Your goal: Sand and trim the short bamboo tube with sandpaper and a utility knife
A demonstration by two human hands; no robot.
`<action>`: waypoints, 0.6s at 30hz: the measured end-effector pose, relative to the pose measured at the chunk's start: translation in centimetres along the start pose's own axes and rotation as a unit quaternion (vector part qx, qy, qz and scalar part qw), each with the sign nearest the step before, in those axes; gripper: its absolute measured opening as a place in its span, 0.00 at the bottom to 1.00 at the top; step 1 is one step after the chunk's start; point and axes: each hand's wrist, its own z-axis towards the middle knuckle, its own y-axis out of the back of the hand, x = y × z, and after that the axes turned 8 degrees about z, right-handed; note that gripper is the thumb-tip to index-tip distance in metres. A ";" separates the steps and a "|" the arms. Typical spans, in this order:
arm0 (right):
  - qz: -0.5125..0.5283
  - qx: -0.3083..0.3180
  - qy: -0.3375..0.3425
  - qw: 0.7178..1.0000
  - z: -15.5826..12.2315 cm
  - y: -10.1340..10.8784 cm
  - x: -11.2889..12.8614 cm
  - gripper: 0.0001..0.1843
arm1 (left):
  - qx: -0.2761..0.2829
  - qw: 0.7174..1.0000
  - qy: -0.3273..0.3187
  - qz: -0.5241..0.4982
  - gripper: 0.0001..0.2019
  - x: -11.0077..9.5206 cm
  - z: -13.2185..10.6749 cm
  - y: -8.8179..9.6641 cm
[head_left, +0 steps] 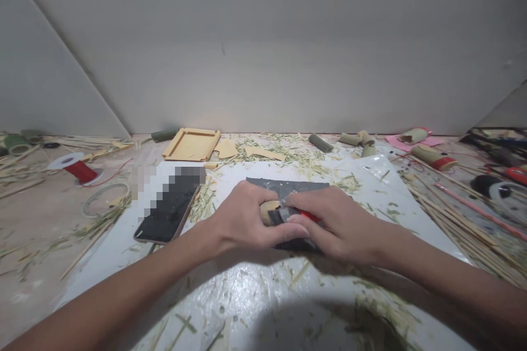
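Observation:
In the middle of the head view my two hands meet over a dark grey sheet (288, 182). My left hand (249, 216) is closed around a short pale bamboo piece (268, 214), whose far part is hidden by the fingers. The fingers of my right hand (335, 219) are wrapped around a red-handled knife (308, 215). Its grey blade lies against the bamboo, and my left thumb stretches towards my right hand. Much of the knife is covered by the right fingers.
White plastic sheeting (370, 192) strewn with green shavings covers the work surface. A phone (168, 208) lies at left, near a red thread spool (85, 171) and a tape roll (106, 200). A yellow square frame (192, 144) sits behind. Bamboo sticks (457, 225) lie at right.

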 end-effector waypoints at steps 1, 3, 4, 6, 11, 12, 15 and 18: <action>-0.001 -0.017 0.007 1.000 0.0 -0.1 -0.1 0.16 | 0.000 1.000 0.002 -0.008 0.24 0.0 0.1 0.1; -0.006 -0.062 0.021 0.998 -0.1 -0.3 -0.3 0.16 | 0.001 1.000 0.019 -0.020 0.24 0.0 0.2 0.2; -0.005 -0.084 0.025 0.996 -0.1 -0.3 -0.4 0.16 | 0.003 0.999 0.031 -0.025 0.25 0.0 0.2 0.2; 0.008 -0.101 0.022 0.995 -0.2 -0.2 -0.4 0.16 | 0.007 0.998 0.050 -0.035 0.25 0.1 0.1 0.3; 0.014 -0.010 0.011 1.000 -0.2 0.2 0.0 0.17 | 0.019 0.998 0.043 -0.034 0.24 0.3 -0.1 0.3; 0.009 0.005 0.010 1.000 -0.2 0.2 0.0 0.18 | 0.025 0.998 0.039 -0.033 0.23 0.3 -0.1 0.3; 0.005 0.028 0.004 1.000 -0.2 0.1 0.1 0.18 | 0.031 0.999 0.029 -0.032 0.23 0.3 -0.1 0.3; 0.005 0.035 0.002 0.999 -0.3 0.1 0.2 0.18 | 0.028 0.999 0.025 -0.032 0.23 0.3 -0.1 0.3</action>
